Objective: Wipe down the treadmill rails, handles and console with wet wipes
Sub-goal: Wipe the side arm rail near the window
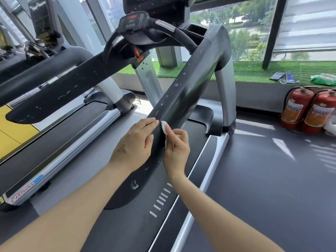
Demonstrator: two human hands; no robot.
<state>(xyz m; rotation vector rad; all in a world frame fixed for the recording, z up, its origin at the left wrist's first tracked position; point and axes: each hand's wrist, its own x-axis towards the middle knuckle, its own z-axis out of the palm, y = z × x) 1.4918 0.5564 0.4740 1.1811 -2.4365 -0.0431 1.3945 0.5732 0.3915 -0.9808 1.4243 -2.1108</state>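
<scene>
Two hands work the same stretch of the treadmill's right side rail, a broad black bar that slopes up and away toward the console. The left hand lies flat on the rail's top face, fingers straight and together, holding nothing; it seems placed there to steady the person while the other hand rubs. The right hand pinches a small folded wet wipe between thumb and forefinger, the remaining fingers curled in, so a narrow pad of cloth can be pushed along the rail's outer edge. The wipe sits at that hand's fingertips, touching the rail, just beside the left hand's fingertips. Pale smudges still dot the rail above and below the hands, which suggests much wiping remains.
</scene>
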